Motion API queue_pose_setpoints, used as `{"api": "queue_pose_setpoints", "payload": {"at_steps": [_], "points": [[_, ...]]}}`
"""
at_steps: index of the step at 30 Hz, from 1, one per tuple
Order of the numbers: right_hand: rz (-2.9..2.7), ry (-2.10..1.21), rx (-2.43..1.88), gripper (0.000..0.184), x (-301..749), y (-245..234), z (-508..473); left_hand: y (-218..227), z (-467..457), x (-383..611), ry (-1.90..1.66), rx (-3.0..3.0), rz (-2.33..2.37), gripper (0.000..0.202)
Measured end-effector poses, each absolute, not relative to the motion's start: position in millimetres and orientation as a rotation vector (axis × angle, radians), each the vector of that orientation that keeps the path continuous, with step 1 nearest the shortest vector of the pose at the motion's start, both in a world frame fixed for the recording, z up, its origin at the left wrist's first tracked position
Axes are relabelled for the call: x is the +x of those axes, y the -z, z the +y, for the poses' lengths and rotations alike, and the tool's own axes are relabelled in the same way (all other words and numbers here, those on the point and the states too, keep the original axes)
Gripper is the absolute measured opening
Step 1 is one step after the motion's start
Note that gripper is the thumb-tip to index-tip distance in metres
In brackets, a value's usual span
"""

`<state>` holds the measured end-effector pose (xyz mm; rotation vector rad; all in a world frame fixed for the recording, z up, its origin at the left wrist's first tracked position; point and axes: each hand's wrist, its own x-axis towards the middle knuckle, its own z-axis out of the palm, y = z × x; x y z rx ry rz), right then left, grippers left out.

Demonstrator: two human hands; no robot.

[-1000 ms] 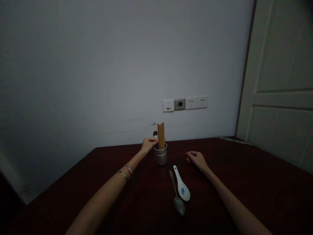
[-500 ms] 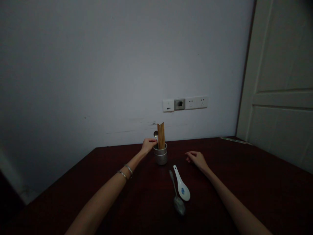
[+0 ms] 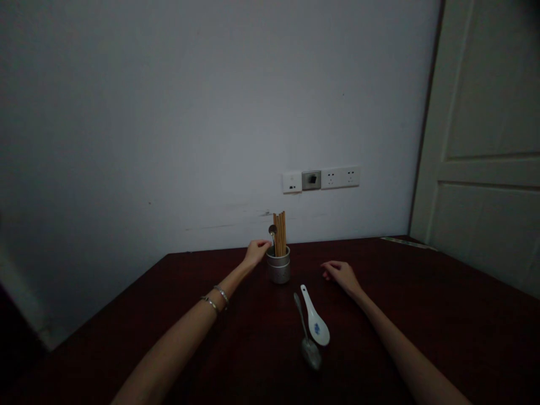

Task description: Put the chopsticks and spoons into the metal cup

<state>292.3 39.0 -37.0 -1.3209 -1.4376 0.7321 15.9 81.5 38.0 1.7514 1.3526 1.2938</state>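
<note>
Left grip [image 3: 256, 252]: your thumb and fingertips are drawn together at the left of the cup's rim, right by the upright spoon's handle; you cannot tell from here whether they pinch it or are just clear of it.
Small round-bowled metal spoon [image 3: 273, 229]: it stands bowl up in the cup, in front of the chopsticks' left side.
Tan wooden chopsticks [image 3: 279, 233]: a bundle stands nearly upright in the cup, tips well above the rim.
Grey cylindrical cup [image 3: 279, 273]: it sits upright on the dark red tabletop [image 3: 236, 349], between your two grips.
Right grip [image 3: 343, 275]: your fingers are loosely curled, partly spread, with nothing seen in them, low over the tabletop right of the cup.
White ceramic spoon with a blue motif [image 3: 318, 329]: it lies nearer you than the cup, handle toward the wall.
Larger dull metal spoon [image 3: 311, 354]: it lies just left of the white one, its bowl closer to you.
Silver-coloured bracelets [image 3: 221, 292]: two circle your left wrist.
</note>
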Motion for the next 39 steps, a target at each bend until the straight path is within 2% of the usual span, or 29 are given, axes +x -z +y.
{"api": "queue_pose_setpoints", "payload": {"at_steps": [6, 14, 25, 32, 39], "points": [[-1.443, -0.744, -1.31, 0.027, 292, 39, 41, -36, 72, 8, -1.222, 1.588, 1.389, 0.048], [-1.455, -0.734, -1.303, 0.028, 292, 38, 38, -29, 64, -1, -1.278, 1.523, 1.34, 0.044], [-1.395, -0.837, -1.291, 0.028, 295, 38, 43, 30, 50, -24, -1.37, 1.416, 1.434, 0.047], [-1.562, -0.917, -1.229, 0.025, 275, -14, 25, 33, 55, -25, -1.44, 1.401, 1.336, 0.045], [-2.263, -0.9, -1.201, 0.021, 234, -71, -22, 32, 51, -27, -1.472, 1.383, 1.257, 0.043]]}}
